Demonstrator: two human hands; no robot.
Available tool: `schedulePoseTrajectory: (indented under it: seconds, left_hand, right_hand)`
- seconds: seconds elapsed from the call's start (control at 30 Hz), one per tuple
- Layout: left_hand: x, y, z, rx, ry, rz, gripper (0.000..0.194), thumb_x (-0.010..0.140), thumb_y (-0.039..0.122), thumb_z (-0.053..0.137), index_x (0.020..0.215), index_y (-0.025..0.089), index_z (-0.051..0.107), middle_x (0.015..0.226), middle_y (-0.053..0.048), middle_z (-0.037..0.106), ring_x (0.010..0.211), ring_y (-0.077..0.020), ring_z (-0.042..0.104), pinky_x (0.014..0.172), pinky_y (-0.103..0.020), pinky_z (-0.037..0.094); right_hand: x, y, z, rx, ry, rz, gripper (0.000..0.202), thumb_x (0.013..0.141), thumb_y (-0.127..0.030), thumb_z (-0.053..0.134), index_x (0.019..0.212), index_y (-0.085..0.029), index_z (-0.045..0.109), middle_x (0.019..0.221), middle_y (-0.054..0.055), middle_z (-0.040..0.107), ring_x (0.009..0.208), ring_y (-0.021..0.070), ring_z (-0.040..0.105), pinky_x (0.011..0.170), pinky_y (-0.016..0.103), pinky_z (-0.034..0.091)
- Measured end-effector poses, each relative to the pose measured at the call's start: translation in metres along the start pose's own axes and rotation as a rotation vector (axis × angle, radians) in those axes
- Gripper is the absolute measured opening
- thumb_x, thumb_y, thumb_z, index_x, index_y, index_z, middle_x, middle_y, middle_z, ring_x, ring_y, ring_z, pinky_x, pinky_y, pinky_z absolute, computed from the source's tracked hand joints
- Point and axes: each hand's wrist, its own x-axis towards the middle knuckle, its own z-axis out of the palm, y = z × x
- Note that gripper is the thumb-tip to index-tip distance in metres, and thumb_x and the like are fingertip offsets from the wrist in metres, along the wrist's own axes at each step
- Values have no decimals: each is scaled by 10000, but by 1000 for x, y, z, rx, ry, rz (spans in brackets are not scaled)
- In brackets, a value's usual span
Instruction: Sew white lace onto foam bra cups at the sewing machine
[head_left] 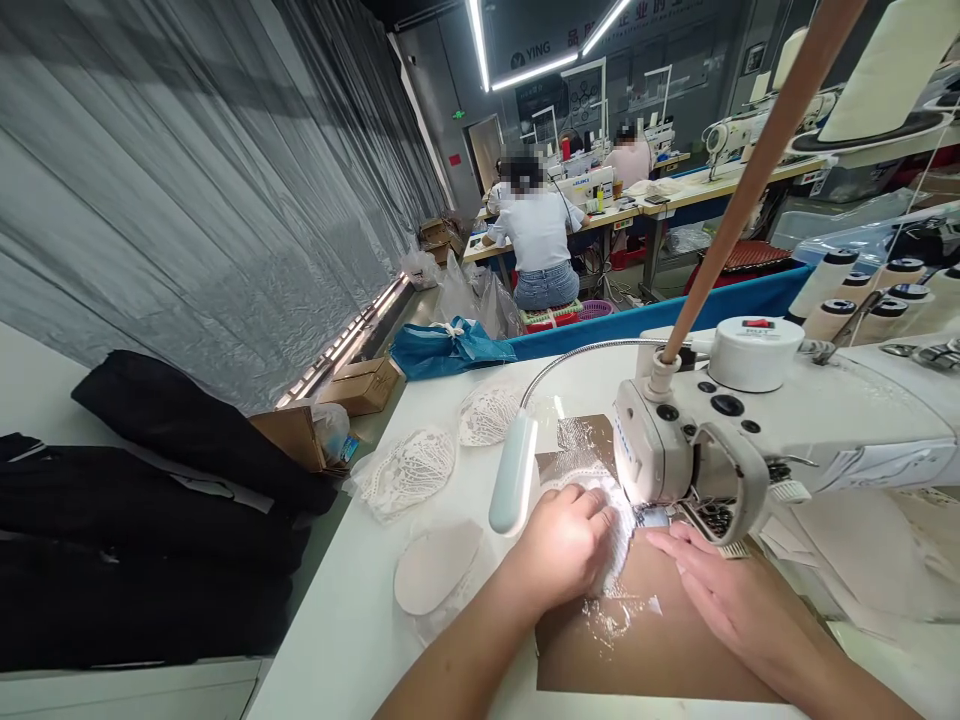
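Observation:
My left hand lies with curled fingers on a white lace cup, pressing it beside the needle area of a white sewing machine. Part of the cup is hidden under that hand. Close to the presser foot, my right hand rests with its fingers stretched out over a brown board, the fingertips near the cup's edge. Two more lace cups, a nearer one and a farther one, sit on the white table to the left. A plain beige cup lies nearer to me.
A pale blue lamp head on a bendable neck hangs just left of the machine. Thread cones stand at the right. Cut fabric pieces lie right of my right hand. A person sits at another machine ahead.

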Motion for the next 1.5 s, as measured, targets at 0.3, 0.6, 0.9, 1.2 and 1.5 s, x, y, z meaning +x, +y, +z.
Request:
schedulePoseTrajectory:
  seconds: [0.3, 0.6, 0.9, 1.2, 1.5]
  left_hand:
    - [-3, 21, 7, -160, 27, 6, 202, 938, 241, 454, 892, 160, 633, 953, -74, 629, 804, -200, 581, 726, -328, 513]
    - [-2, 28, 5, -233, 35, 6, 211, 900, 248, 521, 1071, 163, 610, 1126, -96, 624, 917, -232, 568, 821, -370, 536]
    - [-4, 26, 7, -166, 10, 69, 316, 922, 270, 489, 1171, 118, 611, 1214, -108, 623, 872, -243, 556, 779, -390, 522]
    - [-2, 22, 14, -119, 43, 58, 395, 931, 332, 481, 1239, 105, 580, 1259, -117, 617, 939, -271, 557, 810, -419, 516]
    - [-5, 8, 10, -122, 122, 25, 263, 921, 268, 484, 1105, 130, 610, 1086, -109, 638, 862, -238, 560, 742, -384, 484]
  right_hand:
    - [-4, 3, 2, 19, -6, 8, 417, 896, -177, 397, 1212, -289, 644, 991, 60, 738, 889, 233, 700, 763, 352, 563]
    - [3, -5, -6, -42, 57, -31, 416, 842, -140, 411, 1134, -279, 673, 981, 61, 756, 798, 224, 711, 672, 321, 560]
    - [8, -12, -13, -32, -38, -114, 428, 829, -65, 346, 1063, -213, 671, 864, 57, 705, 476, 143, 585, 434, 271, 394]
    - [8, -12, -3, -159, 53, -102, 432, 844, -60, 339, 1111, -184, 656, 899, 71, 738, 439, 142, 569, 428, 295, 355]
    - [-9, -13, -7, 112, -95, -258, 229, 934, -118, 394, 1013, -218, 584, 869, 39, 650, 684, 180, 619, 620, 314, 402]
